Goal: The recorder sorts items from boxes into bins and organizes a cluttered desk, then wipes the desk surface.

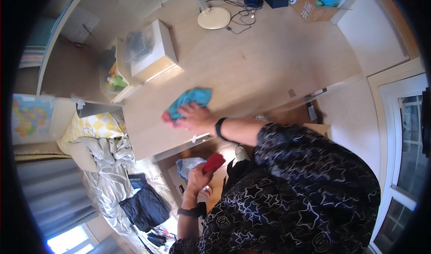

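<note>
My right hand presses a teal cloth against the desk top, its fingers bent over the bunched fabric. A pinkish-red part of the cloth shows at its left end. My left hand is off the desk's near edge, closed round a red folded piece that looks like cloth, though its kind is not clear. Both wrists wear dark bands.
On the desk stand a white box with a clear lid, an open organiser, a lamp base, tangled cables and a cardboard box. A bed with crumpled covers lies at the left.
</note>
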A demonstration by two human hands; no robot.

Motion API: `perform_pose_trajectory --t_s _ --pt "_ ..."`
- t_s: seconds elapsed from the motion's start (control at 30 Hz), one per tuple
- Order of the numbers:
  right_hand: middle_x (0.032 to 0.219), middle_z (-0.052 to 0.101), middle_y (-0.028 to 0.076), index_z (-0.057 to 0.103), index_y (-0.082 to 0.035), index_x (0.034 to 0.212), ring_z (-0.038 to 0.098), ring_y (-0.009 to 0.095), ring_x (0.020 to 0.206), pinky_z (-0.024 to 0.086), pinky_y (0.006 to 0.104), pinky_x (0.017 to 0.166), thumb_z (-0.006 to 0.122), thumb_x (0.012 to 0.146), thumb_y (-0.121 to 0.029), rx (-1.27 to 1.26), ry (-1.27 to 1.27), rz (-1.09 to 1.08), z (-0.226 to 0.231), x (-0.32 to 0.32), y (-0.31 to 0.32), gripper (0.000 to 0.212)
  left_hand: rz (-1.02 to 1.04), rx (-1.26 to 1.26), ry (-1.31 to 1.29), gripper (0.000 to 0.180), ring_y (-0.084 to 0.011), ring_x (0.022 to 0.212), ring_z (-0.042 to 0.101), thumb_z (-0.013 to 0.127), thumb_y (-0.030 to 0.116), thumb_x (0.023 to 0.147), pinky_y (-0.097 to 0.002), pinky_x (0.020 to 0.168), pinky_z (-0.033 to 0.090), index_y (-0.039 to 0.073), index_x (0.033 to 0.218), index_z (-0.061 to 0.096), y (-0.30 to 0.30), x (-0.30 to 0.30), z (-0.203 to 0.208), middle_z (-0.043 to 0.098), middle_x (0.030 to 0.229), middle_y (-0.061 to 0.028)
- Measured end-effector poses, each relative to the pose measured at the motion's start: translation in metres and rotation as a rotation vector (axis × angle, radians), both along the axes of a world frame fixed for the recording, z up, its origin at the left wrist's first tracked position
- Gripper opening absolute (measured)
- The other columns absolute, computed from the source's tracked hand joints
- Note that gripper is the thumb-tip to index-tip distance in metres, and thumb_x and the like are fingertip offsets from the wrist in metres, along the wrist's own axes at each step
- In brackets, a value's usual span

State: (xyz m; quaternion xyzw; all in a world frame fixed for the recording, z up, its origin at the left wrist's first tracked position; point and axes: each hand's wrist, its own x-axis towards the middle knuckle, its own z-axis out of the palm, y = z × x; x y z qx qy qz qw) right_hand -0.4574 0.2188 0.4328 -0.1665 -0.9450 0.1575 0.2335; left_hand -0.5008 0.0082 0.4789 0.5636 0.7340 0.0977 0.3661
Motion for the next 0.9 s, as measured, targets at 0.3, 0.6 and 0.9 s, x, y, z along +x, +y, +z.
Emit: perform_pose_trajectory --t_s 0.3,0.6,0.9 --pt "0.117 0.052 0.006 0.062 -0.017 0.096 0.042 0.024 0.115 0.028 0.0419 0.098 0.054 0.069 -0.018 -0.183 0.029 0.177 -0.017 0.044 -0.032 0.029 0.561 -0.090 -0.308 0.023 -0.0112 0.061 0.056 0.060 0.018 0.076 -0.0270 0.058 0.045 0.001 0.089 0.065 -0.049 -0.050 -0.005 0.063 0.069 -0.0052" --pt "0.107 0.054 0.010 0.056 -0.014 0.107 0.050 0.030 0.099 0.039 0.0419 0.084 0.064 0.064 -0.023 0.108 0.034 -0.721 -0.025 0.379 0.084 0.044 0.255 0.030 0.034 0.030 -0.0217 0.068 0.062 0.059 0.027 0.076 -0.0327 0.065 0.047 0.000 0.089 0.063 0.061 -0.039 0.001 0.065 0.077 -0.0135" --pt "0.110 0.055 0.012 0.058 -0.013 0.103 0.047 0.031 0.108 0.041 0.0423 0.087 0.058 0.076 -0.028 -0.026 -0.265 -1.501 -0.037 0.608 0.205 0.031 0.285 -0.079 0.097 0.046 -0.0308 0.084 0.062 0.057 0.047 0.073 -0.0374 0.074 0.048 0.008 0.095 0.064 0.106 0.007 0.008 0.063 0.086 -0.0184"
